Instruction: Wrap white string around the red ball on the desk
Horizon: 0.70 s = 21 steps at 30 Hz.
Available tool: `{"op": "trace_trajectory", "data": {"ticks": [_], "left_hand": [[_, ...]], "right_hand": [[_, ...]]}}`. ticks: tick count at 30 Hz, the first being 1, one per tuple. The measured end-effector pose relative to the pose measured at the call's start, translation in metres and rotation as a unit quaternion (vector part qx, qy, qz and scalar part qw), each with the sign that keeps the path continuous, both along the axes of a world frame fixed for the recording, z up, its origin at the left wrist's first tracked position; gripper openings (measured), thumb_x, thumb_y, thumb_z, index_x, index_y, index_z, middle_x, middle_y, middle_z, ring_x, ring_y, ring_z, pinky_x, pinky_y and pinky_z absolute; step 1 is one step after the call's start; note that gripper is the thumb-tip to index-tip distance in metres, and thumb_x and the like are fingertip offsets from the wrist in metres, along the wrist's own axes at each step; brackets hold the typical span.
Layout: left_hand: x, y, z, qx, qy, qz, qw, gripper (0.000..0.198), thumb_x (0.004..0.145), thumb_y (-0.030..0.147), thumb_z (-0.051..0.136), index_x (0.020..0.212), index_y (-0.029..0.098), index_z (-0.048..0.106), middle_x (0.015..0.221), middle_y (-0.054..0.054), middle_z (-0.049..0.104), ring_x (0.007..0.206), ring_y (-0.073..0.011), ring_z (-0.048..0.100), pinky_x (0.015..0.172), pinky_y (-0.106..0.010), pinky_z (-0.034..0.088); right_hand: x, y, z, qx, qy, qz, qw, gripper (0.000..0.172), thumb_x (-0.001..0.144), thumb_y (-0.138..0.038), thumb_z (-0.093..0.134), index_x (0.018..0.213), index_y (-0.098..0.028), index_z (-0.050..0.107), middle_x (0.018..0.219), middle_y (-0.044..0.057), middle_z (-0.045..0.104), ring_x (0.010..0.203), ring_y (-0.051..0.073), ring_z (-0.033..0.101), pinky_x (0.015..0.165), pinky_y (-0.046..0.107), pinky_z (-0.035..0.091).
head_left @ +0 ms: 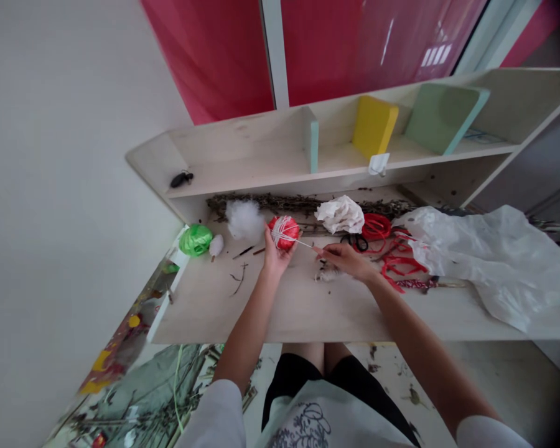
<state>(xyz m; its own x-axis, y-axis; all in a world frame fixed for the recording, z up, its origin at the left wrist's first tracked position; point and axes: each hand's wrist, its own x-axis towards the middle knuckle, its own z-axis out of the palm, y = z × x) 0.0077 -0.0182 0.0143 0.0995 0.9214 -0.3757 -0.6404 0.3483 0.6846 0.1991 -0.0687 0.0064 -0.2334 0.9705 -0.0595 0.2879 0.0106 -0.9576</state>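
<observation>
My left hand (276, 254) grips a red ball (291, 229) wrapped round with several turns of white string (280, 233). From the ball a stretch of that string runs taut to my right hand (344, 259), whose fingers pinch it. Left of the ball lies a fluffy white tuft of stuffing (243, 219), close to my left fingers. A crumpled white paper (340, 214) rests behind my right hand. Black-handled scissors (354, 241) lie just beyond that hand, partly hidden, beside red ribbon (377, 227). Under the right hand is a small greyish clump (327, 272).
A green ball (196, 240) and a small white lump (216, 244) sit at the desk's left end. Dry twigs (270, 201) line the back under a shelf (242, 177). A clear plastic bag (494, 261) covers the right side. Branches (158, 398) lie on the floor.
</observation>
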Motion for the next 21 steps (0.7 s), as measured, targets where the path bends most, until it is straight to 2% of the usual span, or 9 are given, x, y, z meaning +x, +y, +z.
{"op": "trace_trajectory", "data": {"ticks": [3,8,10,13,16,18,21], "left_hand": [[-0.007,0.002,0.003,-0.008,-0.033,0.001,0.999,0.070,0.086,0.076,0.032,0.123,0.024,0.061,0.103,-0.009,0.071,0.097,-0.0187,0.068,0.070,-0.024,0.057],[-0.006,-0.002,0.004,-0.004,-0.034,-0.058,0.998,0.084,0.082,0.083,0.027,0.111,0.016,0.068,0.090,-0.012,0.072,0.077,-0.0154,0.067,0.058,-0.021,0.055],[-0.006,-0.004,0.004,-0.002,-0.030,-0.076,0.997,0.085,0.081,0.083,0.028,0.109,0.014,0.069,0.088,-0.012,0.072,0.072,-0.0145,0.066,0.056,-0.020,0.054],[-0.005,-0.005,0.005,0.004,-0.016,-0.107,0.994,0.084,0.080,0.083,0.031,0.108,0.014,0.069,0.088,-0.013,0.072,0.068,-0.0154,0.067,0.053,-0.022,0.054],[-0.003,-0.007,0.005,0.049,0.035,-0.123,0.991,0.073,0.079,0.080,0.042,0.109,0.018,0.068,0.091,-0.009,0.073,0.071,-0.0181,0.068,0.054,-0.025,0.054],[0.001,-0.010,0.002,0.098,0.100,-0.118,0.983,0.061,0.075,0.072,0.059,0.106,0.020,0.069,0.093,-0.007,0.074,0.081,-0.0202,0.069,0.062,-0.027,0.056],[0.006,-0.015,-0.002,0.182,0.222,-0.169,0.943,0.053,0.058,0.049,0.084,0.099,0.018,0.071,0.096,-0.006,0.074,0.093,-0.0231,0.067,0.078,-0.031,0.054]], "right_hand": [[0.000,0.003,-0.003,0.005,-0.002,-0.024,1.000,0.055,0.071,-0.068,0.060,0.073,-0.014,0.071,0.047,-0.006,0.035,0.045,0.007,0.026,0.046,0.025,0.016],[-0.001,0.007,-0.007,0.005,0.062,-0.069,0.996,0.055,0.067,-0.071,0.063,0.067,-0.016,0.067,0.047,-0.005,0.037,0.048,0.008,0.033,0.048,0.025,0.024],[0.000,0.008,-0.008,-0.022,0.113,-0.075,0.991,0.055,0.066,-0.071,0.065,0.066,-0.016,0.065,0.047,-0.007,0.032,0.048,0.008,0.030,0.048,0.025,0.025],[0.001,0.008,-0.009,-0.111,0.183,-0.075,0.974,0.054,0.058,-0.069,0.073,0.064,-0.018,0.058,0.048,-0.009,0.028,0.046,0.006,0.025,0.046,0.024,0.022],[0.005,0.010,-0.009,-0.174,0.260,-0.060,0.948,0.053,0.054,-0.063,0.080,0.065,-0.019,0.051,0.050,-0.011,0.025,0.045,0.005,0.020,0.045,0.022,0.022],[0.007,0.013,-0.010,-0.187,0.310,-0.063,0.930,0.052,0.052,-0.058,0.083,0.067,-0.020,0.049,0.050,-0.012,0.022,0.045,0.004,0.017,0.043,0.022,0.022],[0.011,0.018,-0.011,-0.174,0.340,-0.097,0.919,0.050,0.054,-0.055,0.083,0.068,-0.021,0.050,0.049,-0.012,0.022,0.044,0.005,0.017,0.042,0.022,0.022]]}}
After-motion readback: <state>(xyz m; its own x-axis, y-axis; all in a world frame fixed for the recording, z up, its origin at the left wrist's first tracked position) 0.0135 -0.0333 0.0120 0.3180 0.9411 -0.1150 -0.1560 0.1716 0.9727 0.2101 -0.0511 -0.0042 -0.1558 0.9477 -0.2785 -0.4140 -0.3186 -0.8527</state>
